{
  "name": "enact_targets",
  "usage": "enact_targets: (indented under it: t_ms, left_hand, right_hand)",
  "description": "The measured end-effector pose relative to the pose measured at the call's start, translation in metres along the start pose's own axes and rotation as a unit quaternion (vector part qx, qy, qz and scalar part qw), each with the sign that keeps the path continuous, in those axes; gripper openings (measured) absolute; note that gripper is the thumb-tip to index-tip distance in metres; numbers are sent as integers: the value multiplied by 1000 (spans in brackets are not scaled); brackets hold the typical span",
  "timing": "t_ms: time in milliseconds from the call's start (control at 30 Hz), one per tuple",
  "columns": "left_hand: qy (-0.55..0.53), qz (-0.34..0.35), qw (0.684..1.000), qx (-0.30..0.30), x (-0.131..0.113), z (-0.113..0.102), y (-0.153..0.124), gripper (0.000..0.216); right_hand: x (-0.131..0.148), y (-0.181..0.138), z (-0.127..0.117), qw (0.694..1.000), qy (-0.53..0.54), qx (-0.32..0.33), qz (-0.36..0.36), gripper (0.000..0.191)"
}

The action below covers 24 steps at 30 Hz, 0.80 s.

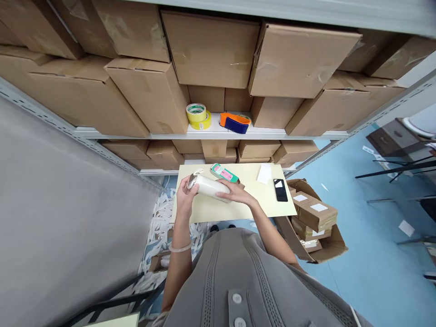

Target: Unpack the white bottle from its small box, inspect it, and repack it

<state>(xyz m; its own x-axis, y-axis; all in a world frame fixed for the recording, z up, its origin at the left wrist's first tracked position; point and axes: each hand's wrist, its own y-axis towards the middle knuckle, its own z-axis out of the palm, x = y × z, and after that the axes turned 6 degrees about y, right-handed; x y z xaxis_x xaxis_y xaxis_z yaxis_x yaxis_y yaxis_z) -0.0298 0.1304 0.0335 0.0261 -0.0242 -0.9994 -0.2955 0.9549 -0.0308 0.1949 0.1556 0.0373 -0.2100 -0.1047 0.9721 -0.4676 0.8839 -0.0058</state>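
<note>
A white cylinder-shaped bottle or wrapped roll lies sideways between my hands, just above the pale yellow tabletop. My left hand grips its left end, where a brownish, shiny part and a loose white strip show. My right hand is closed round its right end from the far side. Beyond my right hand lies a green and pink box. A bit of brown cardboard shows behind that hand, mostly hidden.
A white paper and a black phone lie at the table's right. Tape rolls and an orange-blue band sit on the shelf among cardboard boxes. An open carton holds parcels on the floor; paper strips litter the left.
</note>
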Motion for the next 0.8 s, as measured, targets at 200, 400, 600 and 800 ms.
enact_targets:
  t_ms: [200,400,600,800]
  left_hand:
    - [48,66,976,200,-29,18,-9,61]
    - [59,53,951,298,-33,29,-14,65]
    - [-11,-8,960,281,-24,37,-22,66]
    - [-68,-70,945,312,-2,46,-25,72]
  right_hand:
    - [16,-21,0,989,65,133,20,72]
    - [11,-37,27,937,296,171,74,58]
    - [14,-40,38,900,409,103,107,57]
    - [14,-20,35,849,514,-22,120,70]
